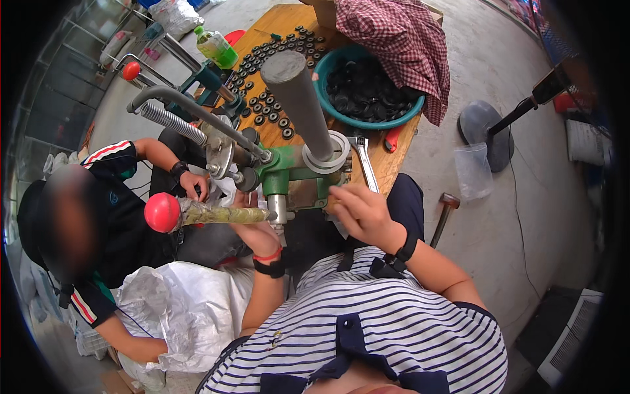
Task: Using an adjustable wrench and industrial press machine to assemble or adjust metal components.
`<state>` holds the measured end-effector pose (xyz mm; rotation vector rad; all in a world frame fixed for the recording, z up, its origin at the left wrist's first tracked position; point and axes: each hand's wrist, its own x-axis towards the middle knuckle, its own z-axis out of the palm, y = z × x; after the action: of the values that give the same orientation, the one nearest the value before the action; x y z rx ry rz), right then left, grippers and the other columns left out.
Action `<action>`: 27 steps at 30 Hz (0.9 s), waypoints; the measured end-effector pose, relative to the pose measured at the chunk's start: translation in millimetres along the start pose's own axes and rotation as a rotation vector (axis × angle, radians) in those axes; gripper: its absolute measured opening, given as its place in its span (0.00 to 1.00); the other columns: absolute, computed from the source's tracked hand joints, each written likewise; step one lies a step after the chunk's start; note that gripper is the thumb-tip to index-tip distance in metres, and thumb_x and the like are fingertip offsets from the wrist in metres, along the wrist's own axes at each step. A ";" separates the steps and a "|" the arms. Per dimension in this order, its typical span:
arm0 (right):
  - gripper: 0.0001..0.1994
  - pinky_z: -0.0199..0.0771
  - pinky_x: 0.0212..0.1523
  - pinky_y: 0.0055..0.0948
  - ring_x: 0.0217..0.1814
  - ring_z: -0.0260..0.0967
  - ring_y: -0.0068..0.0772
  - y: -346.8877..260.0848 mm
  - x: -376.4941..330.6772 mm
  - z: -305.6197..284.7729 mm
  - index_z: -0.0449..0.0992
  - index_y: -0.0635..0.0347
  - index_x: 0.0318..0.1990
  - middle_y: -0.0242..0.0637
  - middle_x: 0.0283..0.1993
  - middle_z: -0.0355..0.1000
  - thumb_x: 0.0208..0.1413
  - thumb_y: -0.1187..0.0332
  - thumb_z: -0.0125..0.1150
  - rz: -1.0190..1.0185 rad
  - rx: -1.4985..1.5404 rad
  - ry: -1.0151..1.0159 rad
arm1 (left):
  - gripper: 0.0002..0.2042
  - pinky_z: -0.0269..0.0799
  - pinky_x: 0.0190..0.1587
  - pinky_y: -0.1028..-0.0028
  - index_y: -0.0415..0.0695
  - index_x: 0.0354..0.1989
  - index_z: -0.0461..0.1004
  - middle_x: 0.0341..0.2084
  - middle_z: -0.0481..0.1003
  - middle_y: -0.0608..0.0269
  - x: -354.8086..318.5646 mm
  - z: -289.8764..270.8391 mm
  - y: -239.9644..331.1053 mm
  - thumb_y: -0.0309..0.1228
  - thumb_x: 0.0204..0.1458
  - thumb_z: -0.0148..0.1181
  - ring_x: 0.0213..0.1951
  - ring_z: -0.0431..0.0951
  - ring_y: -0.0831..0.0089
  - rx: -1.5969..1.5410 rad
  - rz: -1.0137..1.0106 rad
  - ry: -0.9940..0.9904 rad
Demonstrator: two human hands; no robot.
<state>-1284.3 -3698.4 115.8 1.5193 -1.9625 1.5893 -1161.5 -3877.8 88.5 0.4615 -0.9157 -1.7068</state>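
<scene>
A green hand press (282,167) with a thick grey column stands before me. Its lever ends in a red ball knob (162,212), and the lever's wrapped shaft crosses in front of my left hand (254,230). That hand reaches up beneath the lever, its fingers mostly hidden by the lever and press. On the other side, my right hand (364,213) has its fingers bent together beside the press; what they pinch is too small to make out. Just beyond it an adjustable wrench (365,164) lies on the wooden table (289,23).
Small black wheels (259,108) cover the table's left part. A teal basin (321,82) holds black discs beside a checked cloth (394,46). A co-worker (131,217) sits left, one hand at a white sack (197,308). A hammer (448,203) stands at right.
</scene>
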 end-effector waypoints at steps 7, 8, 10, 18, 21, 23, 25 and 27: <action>0.31 0.68 0.49 0.36 0.50 0.67 0.49 18.3 61.0 -12.7 0.60 0.64 0.58 0.49 0.51 0.66 0.43 0.74 0.64 0.042 0.210 0.106 | 0.28 0.59 0.59 0.66 0.26 0.60 0.54 0.56 0.62 0.45 -25.7 80.7 35.3 0.22 0.52 0.55 0.56 0.65 0.64 0.451 0.264 -0.055; 0.31 0.68 0.49 0.36 0.50 0.67 0.49 20.0 61.8 -13.1 0.60 0.64 0.58 0.49 0.51 0.66 0.43 0.74 0.64 0.038 0.212 0.112 | 0.28 0.59 0.59 0.66 0.26 0.60 0.54 0.56 0.62 0.45 -24.8 82.1 33.9 0.22 0.52 0.55 0.56 0.65 0.64 0.452 0.269 -0.061; 0.31 0.68 0.49 0.36 0.51 0.67 0.49 23.2 61.9 -12.0 0.61 0.65 0.57 0.48 0.51 0.66 0.42 0.72 0.66 0.069 0.245 -0.104 | 0.26 0.61 0.57 0.69 0.26 0.58 0.56 0.53 0.65 0.47 -21.8 82.2 30.1 0.22 0.52 0.54 0.53 0.69 0.65 0.394 0.281 -0.009; 0.23 0.72 0.39 0.32 0.40 0.72 0.44 2.8 61.9 2.6 0.68 0.66 0.49 0.46 0.41 0.72 0.43 0.71 0.67 0.166 0.087 0.255 | 0.22 0.77 0.40 0.73 0.25 0.53 0.63 0.46 0.71 0.47 46.0 83.5 21.2 0.25 0.51 0.56 0.39 0.77 0.67 0.343 0.128 -0.237; 0.21 0.72 0.30 0.30 0.31 0.73 0.38 -0.1 76.6 -10.8 0.71 0.66 0.45 0.44 0.34 0.73 0.42 0.70 0.68 0.020 -0.117 0.252 | 0.21 0.77 0.40 0.74 0.27 0.52 0.64 0.47 0.71 0.47 54.5 85.2 15.3 0.24 0.50 0.57 0.40 0.76 0.68 0.277 0.134 -0.226; 0.22 0.72 0.31 0.30 0.31 0.73 0.37 -4.0 89.3 -13.6 0.71 0.66 0.47 0.44 0.34 0.73 0.42 0.70 0.68 0.022 -0.091 0.221 | 0.20 0.76 0.42 0.74 0.28 0.51 0.65 0.47 0.71 0.48 60.0 78.1 11.6 0.23 0.50 0.58 0.42 0.75 0.70 0.278 0.066 -0.262; 0.26 0.73 0.34 0.30 0.33 0.73 0.39 -6.5 90.6 -19.5 0.68 0.68 0.52 0.46 0.37 0.73 0.42 0.71 0.67 0.063 -0.023 0.144 | 0.20 0.75 0.44 0.73 0.29 0.51 0.65 0.46 0.71 0.49 58.1 77.5 11.5 0.23 0.50 0.58 0.42 0.75 0.70 0.290 0.092 -0.251; 0.27 0.73 0.37 0.31 0.35 0.73 0.40 1.3 84.6 -24.9 0.67 0.68 0.53 0.47 0.39 0.73 0.43 0.71 0.66 0.046 -0.076 0.092 | 0.22 0.68 0.53 0.70 0.31 0.53 0.64 0.50 0.68 0.50 57.4 74.0 14.2 0.25 0.50 0.60 0.49 0.71 0.71 0.325 0.107 -0.300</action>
<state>-1334.3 -3727.1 182.6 1.3578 -1.9976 1.5540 -1223.4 -3907.5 153.8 0.3649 -1.4230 -1.5581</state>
